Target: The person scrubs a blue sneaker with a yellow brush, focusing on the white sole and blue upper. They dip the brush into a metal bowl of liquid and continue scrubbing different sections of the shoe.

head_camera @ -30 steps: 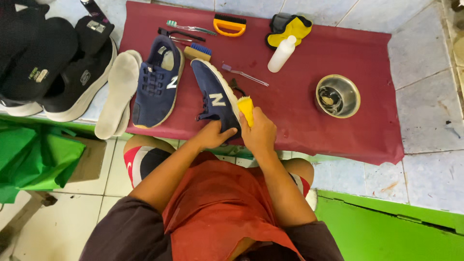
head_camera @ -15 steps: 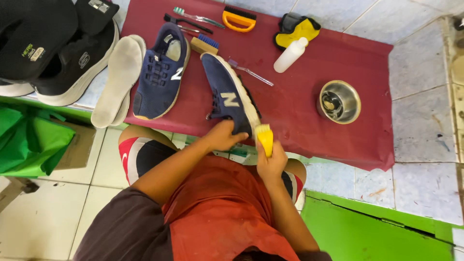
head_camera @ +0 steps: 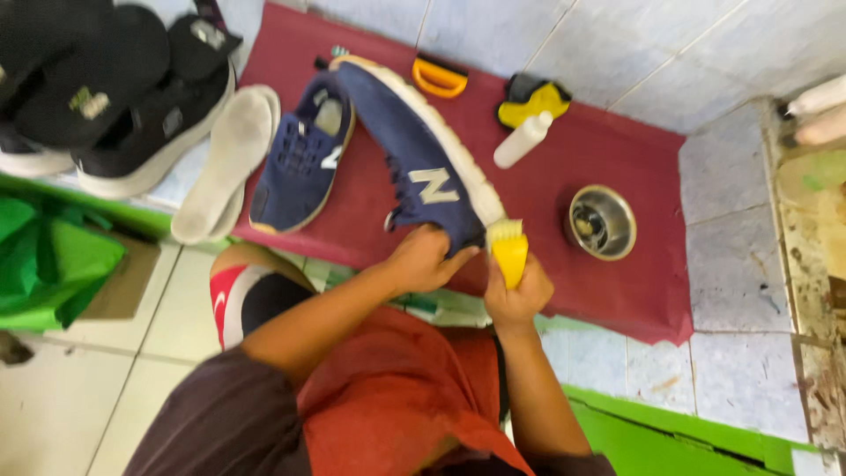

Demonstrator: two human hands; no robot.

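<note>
Navy sneaker (head_camera: 414, 159) heel hidden by gripping left hand (head_camera: 423, 262), right hand (head_camera: 517, 295) fingers clasping yellow brush (head_camera: 509, 251)

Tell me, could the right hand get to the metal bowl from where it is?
Probably yes. The right hand grips a yellow brush at the shoe's heel, and the metal bowl sits just to its right on the red mat, with nothing between them. It would have to free the brush first.

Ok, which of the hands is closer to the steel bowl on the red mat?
The right hand. It grips a yellow brush just left of the steel bowl, with bare red mat between. The left hand is farther left, holding the blue shoe.
</note>
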